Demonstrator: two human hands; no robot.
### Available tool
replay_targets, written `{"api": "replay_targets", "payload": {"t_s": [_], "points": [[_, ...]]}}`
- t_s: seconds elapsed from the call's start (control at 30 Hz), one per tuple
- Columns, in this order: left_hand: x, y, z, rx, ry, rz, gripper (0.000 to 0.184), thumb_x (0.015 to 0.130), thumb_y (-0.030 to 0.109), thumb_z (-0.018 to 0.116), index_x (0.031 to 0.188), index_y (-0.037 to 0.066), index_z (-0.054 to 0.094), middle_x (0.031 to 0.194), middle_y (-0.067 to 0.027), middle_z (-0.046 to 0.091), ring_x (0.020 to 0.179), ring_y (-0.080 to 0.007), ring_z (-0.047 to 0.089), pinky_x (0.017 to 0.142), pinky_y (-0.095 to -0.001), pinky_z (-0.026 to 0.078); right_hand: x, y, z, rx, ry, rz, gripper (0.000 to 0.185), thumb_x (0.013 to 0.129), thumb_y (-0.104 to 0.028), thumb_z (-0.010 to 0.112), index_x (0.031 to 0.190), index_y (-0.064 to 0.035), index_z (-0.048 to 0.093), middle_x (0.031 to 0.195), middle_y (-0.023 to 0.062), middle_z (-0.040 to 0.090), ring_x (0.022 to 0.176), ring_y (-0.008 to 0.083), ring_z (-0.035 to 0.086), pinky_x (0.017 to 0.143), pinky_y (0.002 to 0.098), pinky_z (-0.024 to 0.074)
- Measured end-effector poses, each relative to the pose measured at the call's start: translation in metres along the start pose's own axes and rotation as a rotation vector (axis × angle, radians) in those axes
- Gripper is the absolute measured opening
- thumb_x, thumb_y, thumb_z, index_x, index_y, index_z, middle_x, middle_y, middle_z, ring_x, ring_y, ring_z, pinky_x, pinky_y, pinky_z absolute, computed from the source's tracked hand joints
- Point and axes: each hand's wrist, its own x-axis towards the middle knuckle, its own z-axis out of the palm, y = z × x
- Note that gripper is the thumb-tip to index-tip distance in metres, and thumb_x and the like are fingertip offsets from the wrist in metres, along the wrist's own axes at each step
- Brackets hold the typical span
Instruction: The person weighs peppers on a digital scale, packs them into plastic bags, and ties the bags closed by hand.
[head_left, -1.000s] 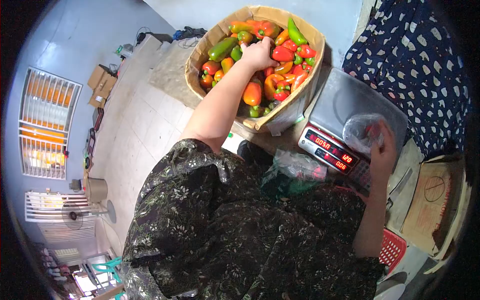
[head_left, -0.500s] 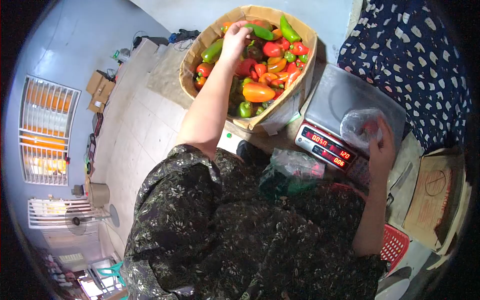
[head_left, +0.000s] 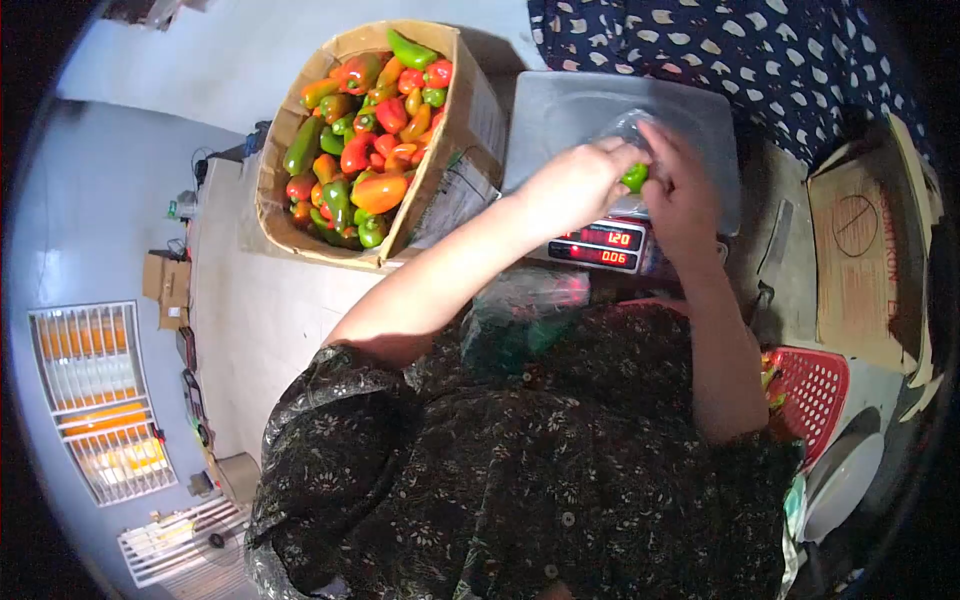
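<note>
My left hand point(head_left: 588, 183) is closed around a green pepper point(head_left: 635, 177) above the scale, beside my right hand. My right hand point(head_left: 688, 195) grips a clear plastic bag point(head_left: 625, 124), which lies partly over the metal pan of the scale point(head_left: 550, 112). Fingers hide much of the bag, so I cannot tell whether the pepper is inside its mouth. Red digits on the scale's display point(head_left: 603, 247) read 1.20 and 0.06; its left part is covered by my left forearm.
Left of the scale stands a cardboard box point(head_left: 476, 130) full of red, orange and green peppers. A bundle of clear plastic bags point(head_left: 520, 305) lies in front of the scale. At right are a knife point(head_left: 775, 238), flattened cardboard point(head_left: 855, 260), a red basket point(head_left: 815, 395) and a white bowl point(head_left: 845, 488).
My left hand has moved from the pepper box to the scale, carrying a green pepper. Both hands now meet at the plastic bag. The camera view has turned to the right.
</note>
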Motion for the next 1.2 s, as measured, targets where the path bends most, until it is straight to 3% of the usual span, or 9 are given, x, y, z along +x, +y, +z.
{"api": "replay_targets", "payload": {"t_s": [0.13, 0.17, 0.3, 0.37, 0.4, 0.73, 0.83, 0.93, 1.2], "points": [[0.009, -0.037, 0.052, -0.316, -0.061, 0.035, 0.033, 0.074, 0.004, 0.061, 0.106, 0.003, 0.058, 0.095, -0.0179, 0.061, 0.092, -0.0295, 0.062, 0.074, -0.0375, 0.05, -0.005, -0.012, 0.02, 0.05, 0.042, -0.112, 0.052, 0.073, 0.003, 0.05, 0.124, -0.0073, 0.055, 0.126, 0.0131, 0.054, 0.11, 0.0299, 0.056, 0.093, 0.0359, 0.0456], [0.009, -0.045, 0.06, -0.171, -0.113, -0.023, 0.033, 0.073, 0.002, 0.062, 0.106, 0.004, 0.059, 0.097, -0.0136, 0.061, 0.094, -0.0208, 0.06, 0.077, -0.0339, 0.048, -0.008, -0.014, 0.025, 0.033, 0.035, -0.122, 0.049, 0.074, 0.0, 0.05, 0.123, -0.0075, 0.056, 0.125, 0.0115, 0.055, 0.108, 0.029, 0.058, 0.092, 0.0355, 0.0467], [0.017, -0.068, 0.079, -0.844, 0.029, -0.224, 0.038, 0.075, 0.006, 0.071, 0.111, 0.006, 0.058, 0.106, -0.0062, 0.06, 0.096, -0.0145, 0.056, 0.082, -0.0299, 0.048, -0.014, -0.03, 0.037, 0.103, 0.03, -0.19, 0.041, 0.079, -0.001, 0.048, 0.117, -0.0071, 0.06, 0.124, 0.0092, 0.056, 0.102, 0.0284, 0.061, 0.088, 0.0366, 0.0487], [0.029, -0.052, 0.066, -0.355, -0.033, -0.389, 0.041, 0.074, 0.008, 0.074, 0.113, 0.01, 0.06, 0.105, -0.0035, 0.062, 0.094, -0.0145, 0.058, 0.082, -0.0278, 0.047, -0.017, -0.035, 0.042, 0.118, 0.005, -0.259, 0.038, 0.081, -0.003, 0.047, 0.116, -0.0037, 0.059, 0.126, 0.0087, 0.055, 0.094, 0.0306, 0.063, 0.082, 0.0393, 0.0518], [0.028, -0.057, 0.071, -0.291, 0.067, -0.288, 0.039, 0.076, 0.01, 0.074, 0.113, 0.013, 0.062, 0.101, -0.0012, 0.064, 0.09, -0.0132, 0.059, 0.081, -0.0267, 0.048, -0.018, -0.037, 0.041, 0.153, -0.066, -0.215, 0.042, 0.078, -0.001, 0.049, 0.119, -0.0049, 0.057, 0.127, 0.009, 0.054, 0.097, 0.0292, 0.063, 0.083, 0.038, 0.0516], [0.027, -0.053, 0.083, -0.401, 0.072, -0.554, 0.036, 0.071, 0.027, 0.08, 0.097, 0.01, 0.062, 0.086, -0.0011, 0.064, 0.081, -0.011, 0.059, 0.073, -0.0258, 0.048, -0.02, -0.035, 0.048, 0.137, -0.073, -0.205, 0.043, 0.08, -0.001, 0.047, 0.121, -0.009, 0.057, 0.129, 0.0072, 0.053, 0.096, 0.0274, 0.063, 0.079, 0.0369, 0.0534], [0.03, -0.029, 0.069, -0.23, 0.034, -0.655, 0.032, 0.073, 0.027, 0.078, 0.097, 0.012, 0.061, 0.088, -0.0034, 0.065, 0.083, -0.0141, 0.061, 0.081, -0.033, 0.046, -0.021, -0.039, 0.046, 0.168, -0.127, -0.182, 0.044, 0.08, -0.001, 0.047, 0.121, -0.0101, 0.058, 0.129, 0.0065, 0.053, 0.097, 0.0267, 0.063, 0.08, 0.0359, 0.0529], [0.023, -0.037, 0.079, 0.276, 0.119, -0.261, 0.029, 0.074, 0.024, 0.075, 0.097, 0.015, 0.061, 0.09, -0.0039, 0.066, 0.086, -0.0195, 0.063, 0.09, -0.041, 0.039, -0.021, -0.039, 0.048, 0.176, -0.093, -0.221, 0.044, 0.079, -0.001, 0.047, 0.121, -0.0105, 0.058, 0.129, 0.0061, 0.053, 0.098, 0.0256, 0.062, 0.082, 0.0344, 0.0522], [0.02, -0.044, 0.074, 0.251, 0.111, -0.025, 0.041, 0.069, 0.019, 0.075, 0.106, 0.02, 0.058, 0.103, -0.0019, 0.062, 0.099, -0.0252, 0.059, 0.091, -0.0448, 0.037, -0.021, -0.038, 0.04, 0.236, -0.085, -0.238, 0.042, 0.082, -0.002, 0.045, 0.122, -0.0081, 0.057, 0.127, 0.0099, 0.054, 0.103, 0.0271, 0.06, 0.087, 0.0342, 0.0492]]}}
